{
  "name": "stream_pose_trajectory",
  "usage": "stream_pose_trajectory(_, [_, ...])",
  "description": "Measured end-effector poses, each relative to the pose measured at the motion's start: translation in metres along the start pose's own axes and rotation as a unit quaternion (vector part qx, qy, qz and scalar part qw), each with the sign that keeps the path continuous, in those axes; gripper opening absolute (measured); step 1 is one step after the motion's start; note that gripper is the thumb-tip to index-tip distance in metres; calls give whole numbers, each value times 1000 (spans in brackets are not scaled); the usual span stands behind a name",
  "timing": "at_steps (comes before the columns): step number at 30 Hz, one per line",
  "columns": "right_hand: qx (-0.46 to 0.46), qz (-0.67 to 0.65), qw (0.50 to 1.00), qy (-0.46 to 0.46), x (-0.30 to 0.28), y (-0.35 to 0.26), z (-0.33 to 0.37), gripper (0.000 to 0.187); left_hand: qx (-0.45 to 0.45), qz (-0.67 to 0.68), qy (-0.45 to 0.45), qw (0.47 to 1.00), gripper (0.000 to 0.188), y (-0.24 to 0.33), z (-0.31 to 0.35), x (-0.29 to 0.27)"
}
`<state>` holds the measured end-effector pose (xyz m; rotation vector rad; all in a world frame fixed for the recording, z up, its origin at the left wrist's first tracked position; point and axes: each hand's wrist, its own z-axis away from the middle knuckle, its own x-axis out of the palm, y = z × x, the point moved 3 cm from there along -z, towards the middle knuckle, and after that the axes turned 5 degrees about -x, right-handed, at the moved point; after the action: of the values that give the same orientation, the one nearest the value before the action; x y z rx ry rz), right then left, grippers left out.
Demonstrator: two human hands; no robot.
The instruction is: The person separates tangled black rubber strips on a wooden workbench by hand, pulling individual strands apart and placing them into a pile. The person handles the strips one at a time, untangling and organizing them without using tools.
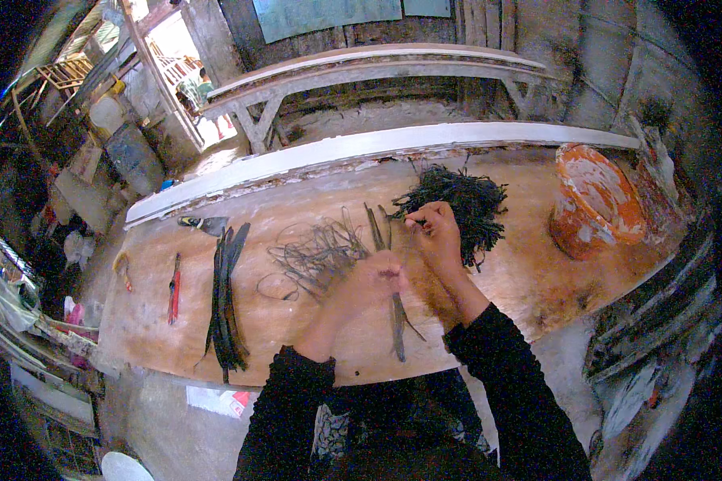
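Observation:
My left hand (pixel 377 276), smeared by motion, is closed around a few long dark strips (pixel 399 321) whose ends stick out above and below it. My right hand (pixel 435 231) has its fingers pinched together beside a heap of short, dark green-black strips (pixel 465 204); what is between the fingertips is too small to make out. A loose tangle of thin strands (pixel 317 248) lies left of the left hand. Farther left rests a bundle of long flat dark strips (pixel 229 305), lengthwise across the table (pixel 489 329).
A red-handled tool (pixel 174 295), a small curved item (pixel 123 268) and a dark flat-ended tool (pixel 204 224) lie at the left. An orange bucket (pixel 565 212) smeared white stands at the right. A white-topped board (pixel 361 144) borders the far edge, with a long bench (pixel 353 76) behind.

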<state>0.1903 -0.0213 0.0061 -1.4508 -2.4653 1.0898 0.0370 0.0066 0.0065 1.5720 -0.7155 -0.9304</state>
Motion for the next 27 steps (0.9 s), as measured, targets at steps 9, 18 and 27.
stream_pose_trajectory(9, [121,-325,908,-235,13,-11,9,7,-5,-33,398,917,3,-3,7,-71])
stream_pose_trajectory(18, [114,-423,809,-391,12,-67,22,13,88,-75,418,901,3,-2,7,-64])
stream_pose_trajectory(27, [46,-248,963,-94,8,-19,5,13,55,-175,252,950,5,-11,-5,-38])
